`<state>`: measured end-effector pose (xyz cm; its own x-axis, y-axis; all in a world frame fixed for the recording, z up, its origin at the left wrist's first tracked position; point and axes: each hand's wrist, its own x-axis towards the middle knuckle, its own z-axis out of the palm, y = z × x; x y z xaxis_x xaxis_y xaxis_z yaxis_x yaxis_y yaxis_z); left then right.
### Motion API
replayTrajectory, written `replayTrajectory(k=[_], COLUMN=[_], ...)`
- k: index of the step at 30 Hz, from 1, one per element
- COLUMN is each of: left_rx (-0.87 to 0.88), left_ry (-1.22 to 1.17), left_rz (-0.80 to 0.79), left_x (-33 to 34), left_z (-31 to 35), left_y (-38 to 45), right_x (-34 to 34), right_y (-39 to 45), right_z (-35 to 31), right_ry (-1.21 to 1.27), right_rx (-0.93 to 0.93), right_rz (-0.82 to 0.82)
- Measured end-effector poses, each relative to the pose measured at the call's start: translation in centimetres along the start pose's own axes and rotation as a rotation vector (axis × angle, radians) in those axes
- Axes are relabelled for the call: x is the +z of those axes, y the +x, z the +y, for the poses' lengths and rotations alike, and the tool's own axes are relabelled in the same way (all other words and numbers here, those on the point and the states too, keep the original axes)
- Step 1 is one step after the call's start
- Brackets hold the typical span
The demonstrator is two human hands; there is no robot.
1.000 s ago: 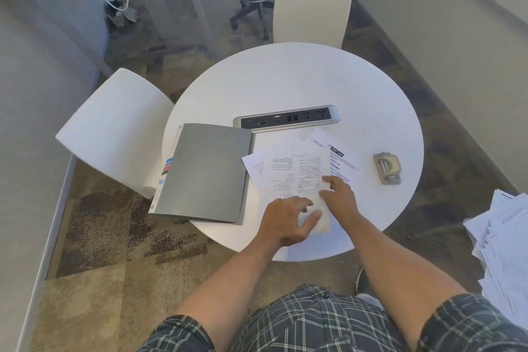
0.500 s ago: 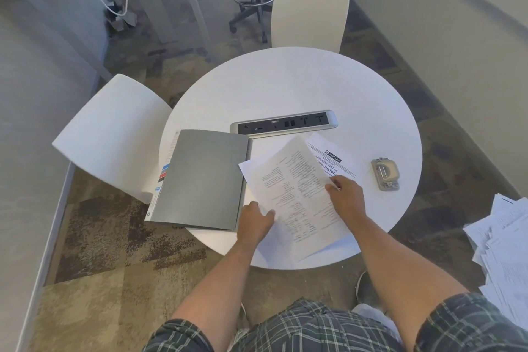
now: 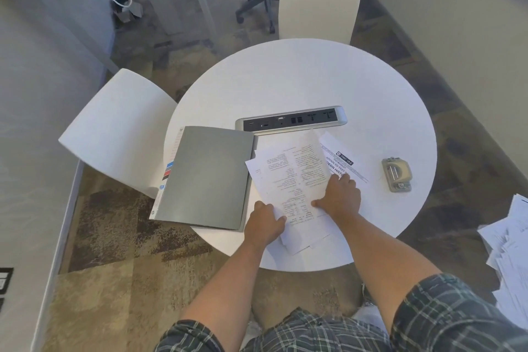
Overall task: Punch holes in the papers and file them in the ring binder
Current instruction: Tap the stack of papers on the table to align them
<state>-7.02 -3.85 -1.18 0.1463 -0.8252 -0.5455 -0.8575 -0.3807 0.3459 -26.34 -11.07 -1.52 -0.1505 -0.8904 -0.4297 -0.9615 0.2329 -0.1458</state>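
Note:
Several printed papers (image 3: 288, 177) lie fanned on the near part of the round white table (image 3: 300, 77). My left hand (image 3: 264, 223) pinches their lower left corner. My right hand (image 3: 340, 197) presses flat on their right side, over a sheet with a bold heading (image 3: 343, 161). A closed grey ring binder (image 3: 205, 177) with coloured index tabs lies to the left of the papers, overhanging the table edge. A small beige hole punch (image 3: 396, 174) sits alone to the right of my right hand.
A silver power socket strip (image 3: 291, 121) is set into the table just behind the papers. White chairs stand at the left (image 3: 120, 128) and far side (image 3: 320, 0). A loose heap of paper (image 3: 511, 251) lies on the floor at the right.
My left hand slid from the middle of the papers to their lower left corner and took hold. The top sheets turned and fanned out. My right hand stayed pressed on them.

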Motion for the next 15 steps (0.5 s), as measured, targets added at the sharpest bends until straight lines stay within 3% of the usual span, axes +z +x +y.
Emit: replayTrajectory(k=[15], left_rx=[0.028], left_ry=[-0.093], left_rz=[0.076], left_x=[0.4], left_z=[-0.2], left_y=[-1.2], right_x=[0.6], right_y=[-0.4], right_z=[-0.6], right_ry=[0.317], right_rx=[0.130], right_rz=[0.027])
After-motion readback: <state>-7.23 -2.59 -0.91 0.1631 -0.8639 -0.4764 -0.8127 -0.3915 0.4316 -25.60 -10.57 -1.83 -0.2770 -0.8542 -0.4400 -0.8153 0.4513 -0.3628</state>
